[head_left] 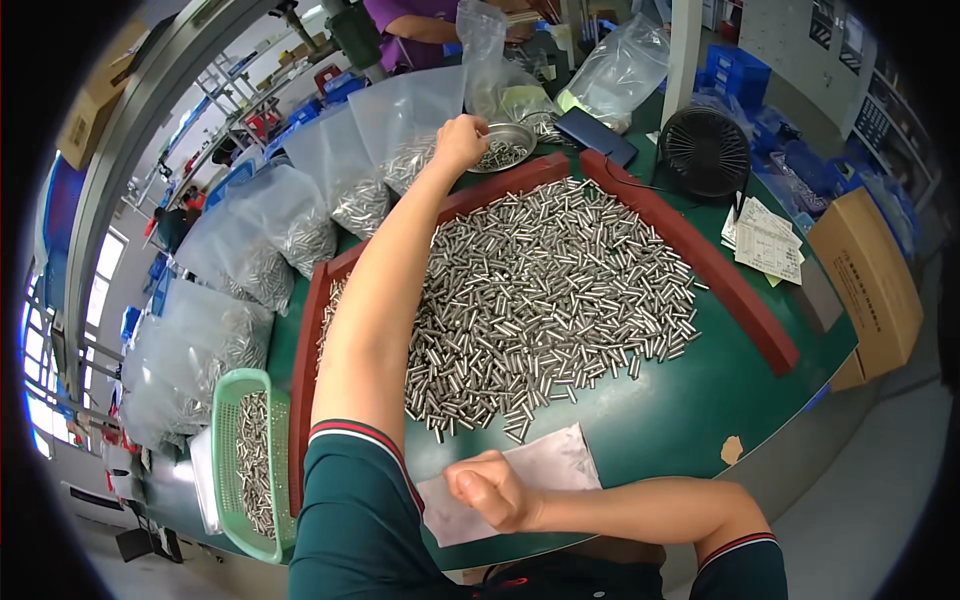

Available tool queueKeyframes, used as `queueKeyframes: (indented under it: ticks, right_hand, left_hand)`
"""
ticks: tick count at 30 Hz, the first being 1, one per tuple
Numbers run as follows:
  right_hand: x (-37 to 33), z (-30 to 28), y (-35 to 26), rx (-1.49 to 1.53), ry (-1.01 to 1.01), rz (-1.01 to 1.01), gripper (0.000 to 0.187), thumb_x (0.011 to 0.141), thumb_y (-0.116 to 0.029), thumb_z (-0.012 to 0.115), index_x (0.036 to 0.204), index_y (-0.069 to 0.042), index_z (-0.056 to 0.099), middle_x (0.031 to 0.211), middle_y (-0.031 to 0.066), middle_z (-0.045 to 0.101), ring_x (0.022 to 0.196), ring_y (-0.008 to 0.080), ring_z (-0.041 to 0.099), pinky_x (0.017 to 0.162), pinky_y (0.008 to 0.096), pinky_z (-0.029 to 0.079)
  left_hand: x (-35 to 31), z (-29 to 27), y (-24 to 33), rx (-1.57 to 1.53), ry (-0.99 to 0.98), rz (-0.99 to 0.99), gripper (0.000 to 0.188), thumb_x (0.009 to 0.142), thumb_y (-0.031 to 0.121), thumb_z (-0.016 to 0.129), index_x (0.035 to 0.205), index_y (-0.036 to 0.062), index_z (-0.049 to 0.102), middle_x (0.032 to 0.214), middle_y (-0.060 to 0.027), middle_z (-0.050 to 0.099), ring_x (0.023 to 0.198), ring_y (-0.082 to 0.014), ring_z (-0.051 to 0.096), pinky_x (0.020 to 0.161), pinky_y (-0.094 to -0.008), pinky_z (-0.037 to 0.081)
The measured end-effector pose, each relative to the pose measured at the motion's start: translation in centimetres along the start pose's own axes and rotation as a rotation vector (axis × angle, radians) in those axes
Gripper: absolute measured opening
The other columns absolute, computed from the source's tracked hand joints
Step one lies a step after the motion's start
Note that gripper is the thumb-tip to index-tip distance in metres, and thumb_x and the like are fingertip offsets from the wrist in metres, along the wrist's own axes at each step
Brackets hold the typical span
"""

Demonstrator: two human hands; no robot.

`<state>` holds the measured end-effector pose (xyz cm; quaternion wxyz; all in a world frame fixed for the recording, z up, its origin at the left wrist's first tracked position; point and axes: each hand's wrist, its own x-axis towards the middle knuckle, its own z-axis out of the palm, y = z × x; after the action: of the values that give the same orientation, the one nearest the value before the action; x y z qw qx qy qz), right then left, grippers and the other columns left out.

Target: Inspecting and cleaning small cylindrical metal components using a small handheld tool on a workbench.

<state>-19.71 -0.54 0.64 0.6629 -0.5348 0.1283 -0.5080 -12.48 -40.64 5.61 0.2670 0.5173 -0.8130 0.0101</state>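
Observation:
My left hand (462, 141) reaches far across the table, at the rim of a round metal dish (512, 132) with small metal pieces in it. Its fingers are curled together, and what they hold, if anything, is hidden. Close to my body, my right hand (494, 491) is closed in a fist above a pale cloth (570, 455); the inside of the fist does not show. Between and beyond my arms spreads a wide heap of short, shiny metal pins (550, 290) on the green tabletop (660, 420).
Dark red bars (700, 255) border the pins. A green basket (228, 450) of pins stands at left, beside several clear bags (325, 150) of metal parts. A black fan (705, 153), dark blue booklet (597, 137), papers (765, 240) and cardboard box (865, 285) are right. A person in purple (415, 25) is beyond.

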Motion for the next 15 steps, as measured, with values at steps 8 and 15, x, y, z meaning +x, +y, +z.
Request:
queueKeyframes:
  ticks: [8, 15]
  right_hand:
    - [0.4, -0.5, -0.2, -0.020, 0.046, -0.030, 0.033, 0.086, -0.017, 0.035, 0.058, -0.001, 0.031, 0.051, 0.0091, 0.026, 0.044, 0.0197, 0.028, 0.044, 0.0325, 0.027]
    - [0.3, -0.7, 0.2, -0.006, 0.054, -0.011, 0.033, 0.085, -0.019, 0.035, 0.058, -0.001, 0.029, 0.051, 0.0068, 0.025, 0.045, 0.0172, 0.028, 0.045, 0.0315, 0.026]
  left_hand:
    - [1.2, 2.1, -0.4, 0.035, -0.024, -0.080, 0.021, 0.062, 0.019, 0.068, 0.075, 0.0043, 0.060, 0.077, -0.0145, 0.062, 0.080, -0.0320, 0.059, 0.072, -0.0387, 0.046]
    - [0.9, 1.7, 0.9, 0.017, -0.005, -0.253, 0.030, 0.066, 0.020, 0.064, 0.093, 0.0085, 0.063, 0.086, -0.0159, 0.061, 0.089, -0.0319, 0.057, 0.074, -0.0408, 0.045]
